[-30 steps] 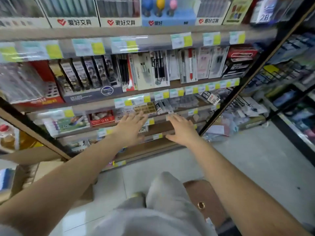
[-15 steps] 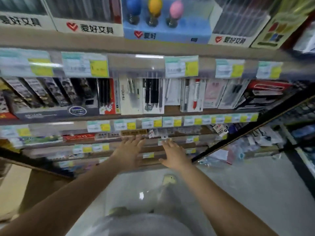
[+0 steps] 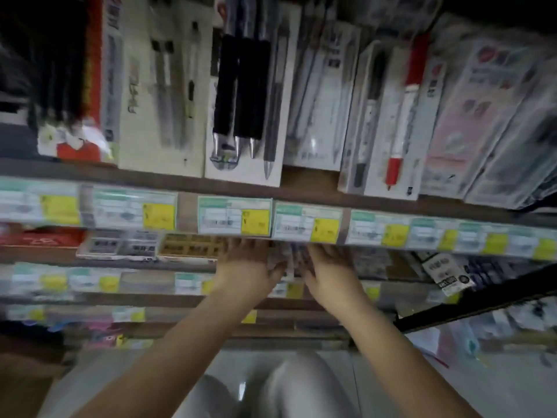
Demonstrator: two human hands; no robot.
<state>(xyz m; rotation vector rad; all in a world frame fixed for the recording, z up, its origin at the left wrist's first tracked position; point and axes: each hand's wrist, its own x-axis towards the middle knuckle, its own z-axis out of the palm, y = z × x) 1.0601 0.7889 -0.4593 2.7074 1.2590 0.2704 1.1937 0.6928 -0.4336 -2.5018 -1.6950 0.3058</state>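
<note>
Squeeze the small packets [image 3: 288,262] at frame centre evenly; whether your left hand [image 3: 247,268] and right hand [image 3: 330,274] grip yet, I cannot tell.

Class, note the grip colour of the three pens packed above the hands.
Black grips, best seen in the head view.

a brown shelf [image 3: 310,182] runs from side to side. pen packs stand on it in a row, close together: a white pack [image 3: 162,86], a pack of black pens [image 3: 244,95], a pack with a red pen [image 3: 401,116] and a pink pack [image 3: 464,122]. price tags [image 3: 235,217] in green and yellow line its front edge. on the lower shelf [image 3: 180,268] lie a yellow-brown pack [image 3: 193,247] and small clear packs [image 3: 291,260], all blurry.
</note>
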